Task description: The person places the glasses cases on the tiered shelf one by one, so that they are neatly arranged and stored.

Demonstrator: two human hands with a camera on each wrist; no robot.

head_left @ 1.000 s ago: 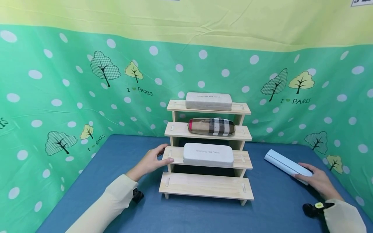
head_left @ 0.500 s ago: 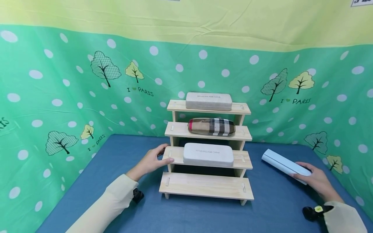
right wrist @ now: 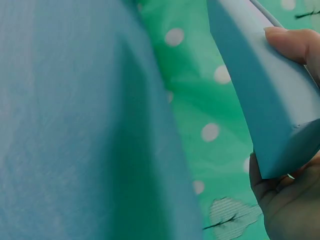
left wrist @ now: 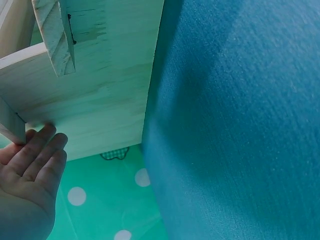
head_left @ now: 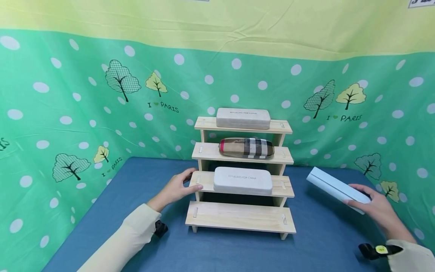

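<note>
At the centre of the head view stands a stepped wooden rack [head_left: 238,217] with several tiers. My left hand [head_left: 174,190] holds the left end of its second tier from the bottom, thumb on top. In the left wrist view, the fingers [left wrist: 44,160] lie under that board beside the rack's side panel [left wrist: 105,100]. To the rack's right, my right hand [head_left: 380,211] grips the near end of a light-blue glasses case [head_left: 334,187], thumb on one side and fingers on the other. The case hangs tilted above the table in the right wrist view, its far end cut off.
A white glasses case [head_left: 242,181] lies on the held tier. Above it are a plaid glasses case [head_left: 246,147] and, on the top tier, a greyish-white case [head_left: 243,118]. Blue cloth [head_left: 217,255] covers the table; a green dotted curtain [head_left: 190,83] hangs behind.
My right hand has raised the light-blue case off the table, after a slight shift left, and its wrist has moved right. The left hand and rack stay put.
</note>
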